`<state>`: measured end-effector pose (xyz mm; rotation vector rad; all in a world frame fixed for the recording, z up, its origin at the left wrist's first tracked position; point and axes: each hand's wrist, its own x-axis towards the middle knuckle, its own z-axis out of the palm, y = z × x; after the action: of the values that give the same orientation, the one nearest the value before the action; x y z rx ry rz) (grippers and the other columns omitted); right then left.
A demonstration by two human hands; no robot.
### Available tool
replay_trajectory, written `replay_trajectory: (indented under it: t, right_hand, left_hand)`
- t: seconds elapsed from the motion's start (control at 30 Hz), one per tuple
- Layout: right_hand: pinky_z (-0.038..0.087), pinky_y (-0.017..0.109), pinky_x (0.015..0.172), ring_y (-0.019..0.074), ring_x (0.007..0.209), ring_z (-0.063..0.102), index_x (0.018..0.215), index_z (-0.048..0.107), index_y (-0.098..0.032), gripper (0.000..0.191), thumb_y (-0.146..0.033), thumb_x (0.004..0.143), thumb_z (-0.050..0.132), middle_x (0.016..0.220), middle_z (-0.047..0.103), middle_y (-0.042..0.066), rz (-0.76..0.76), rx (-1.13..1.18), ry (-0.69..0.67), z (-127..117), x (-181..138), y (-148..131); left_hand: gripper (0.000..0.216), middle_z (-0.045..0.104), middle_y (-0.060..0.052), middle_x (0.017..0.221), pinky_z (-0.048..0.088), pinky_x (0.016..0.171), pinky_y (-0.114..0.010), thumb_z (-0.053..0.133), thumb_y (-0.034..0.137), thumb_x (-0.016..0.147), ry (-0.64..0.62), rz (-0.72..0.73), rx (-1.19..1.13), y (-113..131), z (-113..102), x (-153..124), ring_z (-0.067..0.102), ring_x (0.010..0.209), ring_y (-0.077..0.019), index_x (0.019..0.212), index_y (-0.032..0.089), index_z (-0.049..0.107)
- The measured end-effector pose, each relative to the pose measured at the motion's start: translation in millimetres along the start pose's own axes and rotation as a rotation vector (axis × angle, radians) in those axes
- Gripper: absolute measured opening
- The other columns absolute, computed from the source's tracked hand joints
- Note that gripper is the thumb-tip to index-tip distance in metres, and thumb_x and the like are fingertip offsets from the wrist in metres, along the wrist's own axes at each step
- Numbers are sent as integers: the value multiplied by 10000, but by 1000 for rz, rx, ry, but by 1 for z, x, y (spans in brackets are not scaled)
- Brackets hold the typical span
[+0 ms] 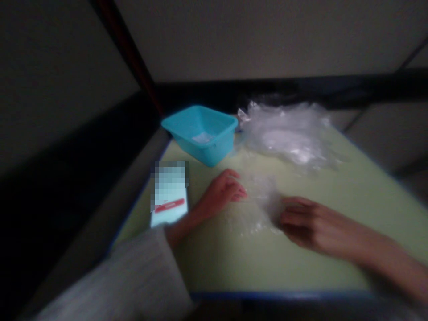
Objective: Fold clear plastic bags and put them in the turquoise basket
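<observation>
Yellow-green, the table (261, 265) spreads beneath both hands, its blue edge (284, 295) running along the near side, closer to the wearer than either hand. The room is dim. Beyond the hands rises a dull grey wall (261, 40) with a dark band (371, 89) low across it, and a dark reddish strip (123, 49) slants down far to the left hand's left.

The left hand (227, 189) reaches forward and rightward out of a light grey sleeve (143, 272), its fingers loosely curled at the left side of the clear plastic (254, 205). The right hand (302, 223) comes in from the right, forearm bare, its fingers bunched narrowly at the opposite side. The plastic lies between the two; blur hides whether either hand actually grips it.

A phone (169, 214) with a lit screen lies just left of the left hand. Past that hand stands a blue tub (217, 149) with something pale (203, 137) inside. Beyond the right hand, a shiny pile (287, 129) of clear plastic sits beside the tub.
</observation>
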<state>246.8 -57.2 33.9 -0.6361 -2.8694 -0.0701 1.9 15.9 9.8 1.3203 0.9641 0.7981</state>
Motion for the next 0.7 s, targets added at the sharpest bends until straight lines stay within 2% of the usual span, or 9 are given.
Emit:
replay_trajectory:
  t: [0.13, 0.23, 0.4, 0.57, 0.7]
  right_hand:
    - [391, 423, 975, 166, 770, 561, 683, 603, -176, 262, -88, 894, 476, 730, 590, 21, 13, 51, 69, -2, 3, 0]
    - [439, 381, 886, 161, 788, 575, 758, 619, -177, 256, -130, 927, 432, 779, 617, 37, 39, 137, 89, -8, 4, 2]
    - [465, 328, 758, 173, 845, 591, 945, 616, -147, 225, -182, 960, 395, 903, 643, 86, 77, 232, 48, -18, -1, 8]
    - [454, 332, 761, 177, 873, 583, 863, 643, -180, 151, -193, 918, 502, 985, 622, 71, 78, 244, -38, -19, -6, 12]
    - [445, 323, 761, 162, 868, 571, 817, 637, -183, 163, -170, 918, 510, 961, 614, 48, 76, 252, -75, -14, -5, 11]
  left_hand:
    - [183, 682, -8, 754, 527, 614, -248, 542, 231, 798, 9, 2, 9, -1, 0, 1, 696, 699, -152, 942, 185, 438]
    - [180, 680, -6, 751, 527, 618, -249, 541, 233, 799, 6, 5, 15, -1, 0, 1, 697, 704, -154, 938, 186, 436]
    - [169, 682, -8, 749, 524, 609, -242, 535, 222, 802, 7, 0, 14, 1, 1, 1, 696, 701, -152, 933, 184, 435]
    - [170, 683, -5, 746, 522, 605, -234, 538, 218, 800, 5, -4, 11, 2, 1, 1, 697, 699, -147, 934, 185, 439]
    - [160, 683, -3, 749, 524, 600, -230, 533, 213, 808, -1, 16, 12, 0, 0, 2, 697, 698, -143, 934, 188, 438]
